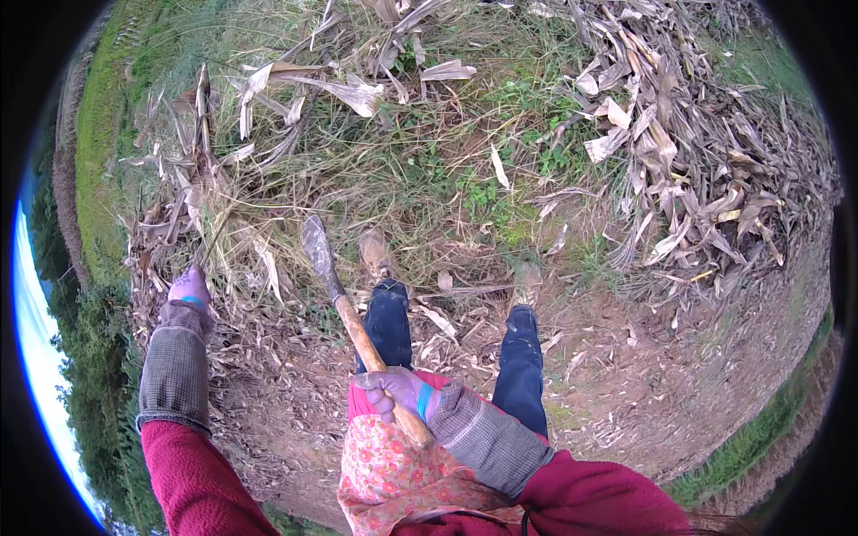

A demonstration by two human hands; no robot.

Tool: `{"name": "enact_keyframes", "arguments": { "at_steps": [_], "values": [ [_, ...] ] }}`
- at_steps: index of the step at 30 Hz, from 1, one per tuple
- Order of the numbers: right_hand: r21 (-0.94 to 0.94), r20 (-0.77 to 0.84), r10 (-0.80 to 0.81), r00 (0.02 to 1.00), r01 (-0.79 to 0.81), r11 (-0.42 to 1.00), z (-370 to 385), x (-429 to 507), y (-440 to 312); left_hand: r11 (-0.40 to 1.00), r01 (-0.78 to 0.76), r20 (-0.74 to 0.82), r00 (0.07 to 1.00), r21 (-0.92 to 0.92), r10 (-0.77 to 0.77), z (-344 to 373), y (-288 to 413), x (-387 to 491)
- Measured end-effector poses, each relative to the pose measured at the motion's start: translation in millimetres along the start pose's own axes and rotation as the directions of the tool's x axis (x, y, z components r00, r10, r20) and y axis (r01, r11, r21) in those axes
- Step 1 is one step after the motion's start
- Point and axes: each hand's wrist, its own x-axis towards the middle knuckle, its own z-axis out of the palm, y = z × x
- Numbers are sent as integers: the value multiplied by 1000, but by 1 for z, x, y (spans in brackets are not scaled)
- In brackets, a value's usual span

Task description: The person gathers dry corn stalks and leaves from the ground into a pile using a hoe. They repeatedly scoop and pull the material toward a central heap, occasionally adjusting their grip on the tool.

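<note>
My right hand, in a thin purple glove, grips the wooden handle of a sickle-like hand tool. Its dirty metal blade points up and away to the left, just beside my left shoe. On the left, my left hand, gloved the same way, is closed at the lower end of a clump of dry corn stalks and leaves. The fingers are partly hidden, and long dry grass tangles around the clump.
A large heap of dry corn stalks and husks lies at the right. More dry leaves are strewn ahead over grass and weeds. Bare soil with leaf litter surrounds my feet. Trees stand at the far left.
</note>
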Motion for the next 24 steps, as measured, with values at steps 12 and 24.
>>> {"name": "enact_keyframes", "arguments": {
  "at_steps": [12,24],
  "values": [
    [-330,-354,-804,478,741,585,-17,-81,-185,675,-235,-300,954,-700,20,-92,294,82],
    [-227,-575,-417,704,352,908,-99,74,-112,918,-48,164,979,-393,121,55,148,53]
  ]
}}
